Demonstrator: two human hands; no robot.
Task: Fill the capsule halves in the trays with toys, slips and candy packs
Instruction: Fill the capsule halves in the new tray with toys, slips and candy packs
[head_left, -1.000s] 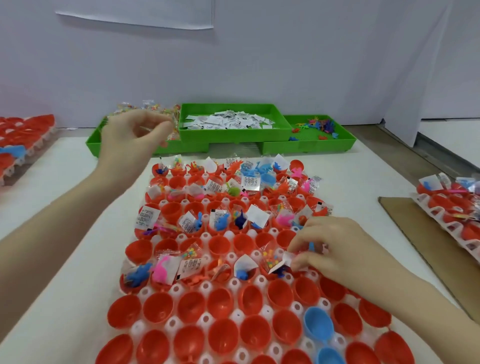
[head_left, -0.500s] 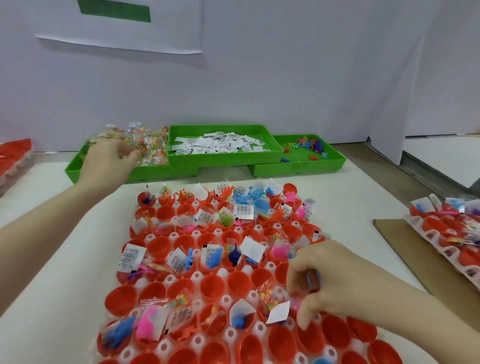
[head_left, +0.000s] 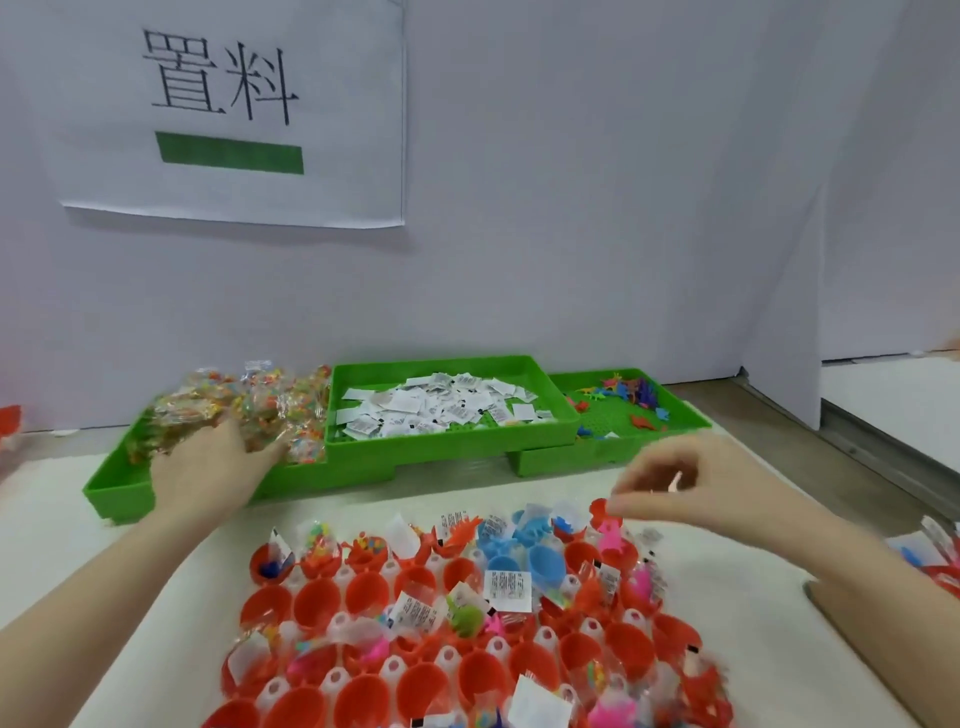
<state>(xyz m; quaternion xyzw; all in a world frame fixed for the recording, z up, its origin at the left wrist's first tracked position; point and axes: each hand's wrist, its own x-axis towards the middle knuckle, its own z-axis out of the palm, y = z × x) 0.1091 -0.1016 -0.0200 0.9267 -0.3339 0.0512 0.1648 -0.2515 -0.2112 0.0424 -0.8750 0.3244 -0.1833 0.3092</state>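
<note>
the left hand (head_left: 208, 467) lies spread on the heap of clear candy packs (head_left: 249, 410) in the left green plastic bin (head_left: 119, 488), fingers buried; a grasp cannot be told. the right hand (head_left: 691, 488) hovers with loosely curled fingers, holding nothing clear, just above the far edge of the tray of red capsule halves (head_left: 415, 691).

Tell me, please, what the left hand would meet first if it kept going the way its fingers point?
The left hand is already at the candy packs heaped in the left green tray; those come first, though the contact is blurred.

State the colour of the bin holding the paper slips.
Bright green; the bin shows clearly in the head view, slips piled inside.
</note>
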